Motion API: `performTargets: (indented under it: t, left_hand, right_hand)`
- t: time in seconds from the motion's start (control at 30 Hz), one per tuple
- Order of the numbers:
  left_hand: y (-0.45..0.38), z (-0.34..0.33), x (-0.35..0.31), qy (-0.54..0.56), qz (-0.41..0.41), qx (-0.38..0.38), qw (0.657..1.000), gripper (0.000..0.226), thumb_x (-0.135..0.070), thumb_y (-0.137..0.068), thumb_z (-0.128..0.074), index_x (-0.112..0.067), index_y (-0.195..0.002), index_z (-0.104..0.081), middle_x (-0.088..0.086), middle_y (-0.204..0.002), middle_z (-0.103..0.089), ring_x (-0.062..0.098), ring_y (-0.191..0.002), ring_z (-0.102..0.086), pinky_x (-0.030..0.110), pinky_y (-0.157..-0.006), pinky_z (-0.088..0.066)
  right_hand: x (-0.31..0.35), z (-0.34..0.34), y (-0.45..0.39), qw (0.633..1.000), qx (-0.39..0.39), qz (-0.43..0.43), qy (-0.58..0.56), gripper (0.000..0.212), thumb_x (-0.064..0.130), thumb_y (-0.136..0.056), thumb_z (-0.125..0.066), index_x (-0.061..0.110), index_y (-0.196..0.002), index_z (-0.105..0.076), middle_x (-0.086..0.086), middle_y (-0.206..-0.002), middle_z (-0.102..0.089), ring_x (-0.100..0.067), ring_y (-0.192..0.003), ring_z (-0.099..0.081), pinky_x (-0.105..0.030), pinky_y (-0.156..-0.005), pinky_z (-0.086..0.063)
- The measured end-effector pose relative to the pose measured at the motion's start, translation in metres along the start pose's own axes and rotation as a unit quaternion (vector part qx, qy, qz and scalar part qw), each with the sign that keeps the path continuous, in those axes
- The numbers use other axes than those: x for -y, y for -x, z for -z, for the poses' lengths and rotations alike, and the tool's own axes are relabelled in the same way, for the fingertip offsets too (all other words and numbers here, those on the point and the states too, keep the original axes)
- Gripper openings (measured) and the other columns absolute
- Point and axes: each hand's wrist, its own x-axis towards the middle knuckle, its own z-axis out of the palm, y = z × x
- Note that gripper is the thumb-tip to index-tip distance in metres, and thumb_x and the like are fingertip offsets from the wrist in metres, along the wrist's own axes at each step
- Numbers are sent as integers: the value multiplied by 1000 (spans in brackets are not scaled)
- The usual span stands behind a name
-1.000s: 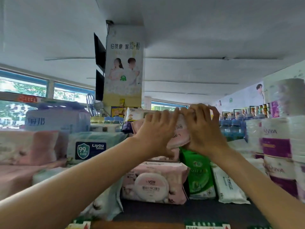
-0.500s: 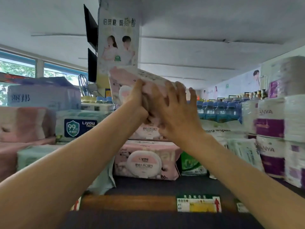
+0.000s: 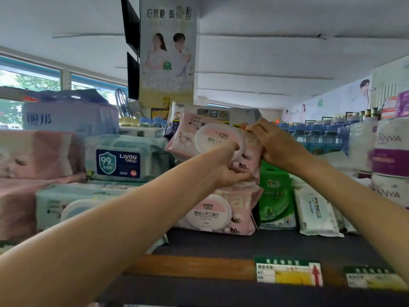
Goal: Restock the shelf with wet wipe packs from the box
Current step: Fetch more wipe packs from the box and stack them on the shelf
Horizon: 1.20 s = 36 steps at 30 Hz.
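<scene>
A pink wet wipe pack (image 3: 199, 138) with a round white lid is tilted with its face toward me, above another pink pack (image 3: 217, 212) that stands on the dark shelf (image 3: 243, 242). My left hand (image 3: 228, 167) grips the tilted pack's lower edge, thumb on the lid. My right hand (image 3: 274, 145) grips its right end. The box is not in view.
Blue-green Liyou packs (image 3: 124, 156) and pink bundles (image 3: 37, 154) are stacked to the left. Green packs (image 3: 275, 198) and white packs (image 3: 314, 209) stand to the right, with toilet roll packs (image 3: 391, 156) beyond. Price tags (image 3: 287, 273) sit on the shelf's front edge.
The pink pack came down from head height and turned its lidded face toward me. My left hand shifted from its back to its lower edge, my right to its end.
</scene>
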Motion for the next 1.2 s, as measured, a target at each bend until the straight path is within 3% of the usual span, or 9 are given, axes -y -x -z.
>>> performTargets:
  t: [0.13, 0.27, 0.53, 0.6, 0.7, 0.77, 1.03, 1.13, 1.2]
  left_hand:
    - [-2, -17, 13, 44, 28, 49, 997, 21, -3, -96, -30, -2, -77, -40, 14, -73, -41, 27, -76, -45, 37, -101, -41]
    - [-1, 4, 9, 8, 59, 115, 992, 37, -19, -100, -31, 11, -97, -52, 28, -99, -63, 29, -90, -67, 27, -79, -57]
    - [-3, 49, -33, -312, -202, -127, 920, 40, -16, -96, -34, 2, -79, -67, 7, -58, -70, 17, -56, -68, 22, -58, -56]
    - [-3, 50, -20, -425, -298, -155, 841, 32, -16, -95, -40, 2, -89, -66, 8, -69, -72, 21, -68, -69, 30, -68, -58]
    - [7, 51, -4, -680, -418, -165, 578, 24, -23, -91, -46, -13, -109, -59, 4, -111, -63, 22, -104, -58, 36, -90, -47]
    - [14, 46, 7, -746, -435, -122, 489, 32, -24, -90, -46, -17, -121, -51, 3, -129, -48, 25, -121, -41, 39, -99, -35]
    - [55, -25, 113, -707, -492, 132, 491, 39, -24, -87, -49, -14, -125, -48, 11, -130, -42, 33, -121, -38, 44, -97, -32]
    - [104, -75, 186, -633, -424, 332, 556, 37, -24, -89, -50, -12, -124, -47, 14, -127, -43, 35, -115, -45, 44, -97, -39]
    - [151, -108, 236, -614, -412, 445, 504, 35, -26, -91, -48, -13, -124, -46, 13, -126, -43, 34, -112, -48, 45, -94, -42]
  right_hand:
    - [-7, 1, -10, 998, -42, -13, -34, 30, 0, -87, -54, 2, -117, -54, -17, -112, -48, -32, -99, -53, -45, -78, -52]
    - [15, 3, 6, 999, -8, -27, 43, 40, 28, -94, -33, 10, -125, -48, -11, -124, -44, -26, -115, -44, -38, -77, -52]
    - [54, -9, 10, 989, 47, -129, 58, 50, 0, -86, -53, 13, -131, -36, -10, -138, -33, -31, -131, -25, -41, -89, -52]
    - [61, -10, 15, 988, 55, -131, 54, 51, -2, -86, -50, 11, -134, -35, -11, -139, -31, -32, -132, -22, -41, -97, -45]
    - [66, 4, 22, 982, 65, -179, -10, 63, 1, -82, -54, 13, -138, -29, -10, -141, -27, -31, -132, -20, -42, -107, -36]
    - [67, 22, 30, 972, 52, -229, -30, 68, 2, -81, -56, 15, -140, -27, -10, -143, -23, -30, -133, -20, -41, -109, -32]
    - [80, 120, 183, 909, 129, -361, 162, 45, 11, -84, -50, 10, -129, -41, -14, -136, -30, -32, -124, -29, -43, -97, -36]
    - [101, 172, 301, 800, 333, -472, 163, 47, 18, -91, -51, 10, -134, -35, -19, -142, -27, -37, -128, -31, -44, -99, -36]
    - [132, 218, 386, 674, 462, -567, 105, 57, 15, -92, -51, 11, -143, -25, -19, -143, -30, -36, -129, -36, -39, -98, -38]
